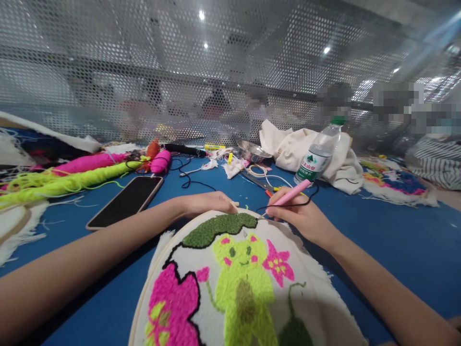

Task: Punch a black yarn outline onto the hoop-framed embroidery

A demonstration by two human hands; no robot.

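Observation:
A round embroidery hoop (144, 298) holds white cloth with a tufted picture: a yellow-green figure (245, 283), pink flowers and a dark green patch (219, 228) at the top. My left hand (207, 202) grips the hoop's far rim, fingers curled over it. My right hand (302, 216) is closed on a pink punch needle (290, 193), its tip resting at the right end of the green patch. Black yarn (291, 205) trails from the needle.
On the blue table: a black phone (126, 201) to the left, neon yellow (65, 182) and pink yarn skeins (86, 163), a water bottle (319, 154), cream cloth (298, 149), a metal bowl (254, 153), scissors (259, 182). A perforated metal screen (180, 72) stands behind.

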